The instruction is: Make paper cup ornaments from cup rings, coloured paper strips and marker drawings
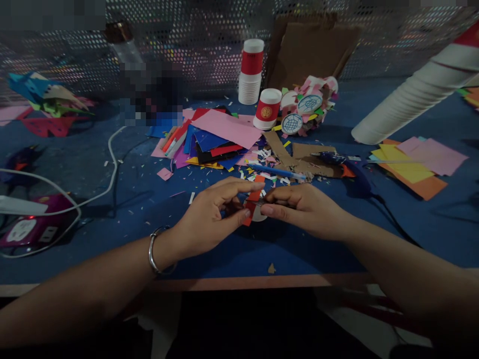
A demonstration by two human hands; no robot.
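Note:
My left hand (pixel 213 217) pinches a small red-orange paper strip (pixel 253 201) between thumb and fingers, just above the blue table. My right hand (pixel 305 209) is closed beside it, fingers gripping a thin metal tool, perhaps scissors, whose tip (pixel 258 203) meets the strip. A white round object (pixel 259 215) sits partly hidden under the strip. A metal bangle (pixel 154 252) circles my left wrist.
A pile of coloured paper sheets (pixel 217 137), red-and-white paper cups (pixel 267 109), a cup stack (pixel 251 72), cardboard pieces (pixel 299 157), a blue glue gun (pixel 337 159) with cord, a lying cup stack (pixel 411 99), pink and yellow sheets (pixel 419 162), a power strip (pixel 33 227) at left.

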